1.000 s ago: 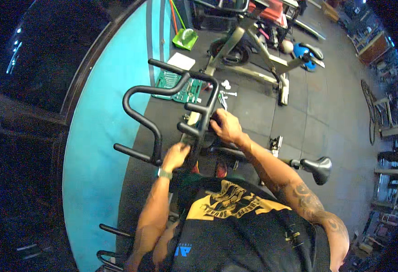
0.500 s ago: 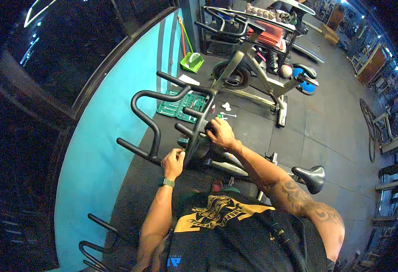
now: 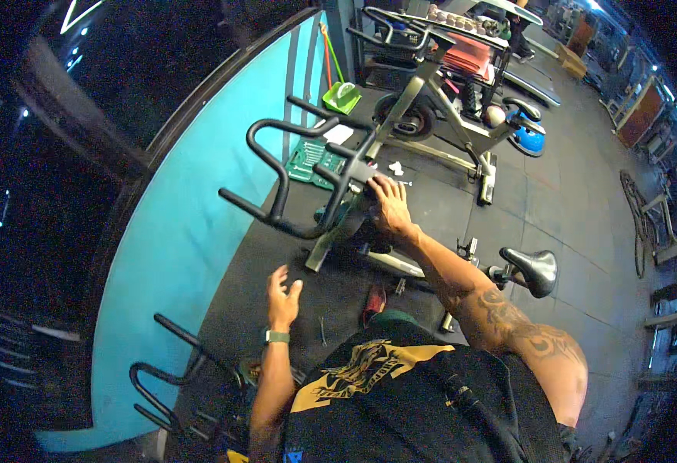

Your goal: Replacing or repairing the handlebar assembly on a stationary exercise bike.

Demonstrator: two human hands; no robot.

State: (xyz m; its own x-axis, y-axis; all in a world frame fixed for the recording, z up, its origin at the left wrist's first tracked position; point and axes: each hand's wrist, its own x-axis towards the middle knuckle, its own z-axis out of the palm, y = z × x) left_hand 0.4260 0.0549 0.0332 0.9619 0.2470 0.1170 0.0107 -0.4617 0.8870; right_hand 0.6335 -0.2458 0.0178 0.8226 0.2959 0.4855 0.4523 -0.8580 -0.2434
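Observation:
Black multi-grip handlebars of an exercise bike stand in front of me, with a grey plate at their base. My right hand is on the mount beside this plate, fingers bent over it; the part under the palm is hidden. My left hand, below the handlebars, is off the bike, fingers apart and holding nothing. The bike's black saddle is to the right of my right arm. Past the handlebars, an open green tool case with several metal tools lies on the floor.
A second exercise bike stands beyond. A green dustpan leans by the turquoise wall. Other handlebars stick out at lower left. A thin tool lies on the floor near my red shoe.
My left hand has let go of the handlebars and dropped down and slightly left, opening. My right hand has shifted up onto the mount by the plate. The whole view has turned slightly.

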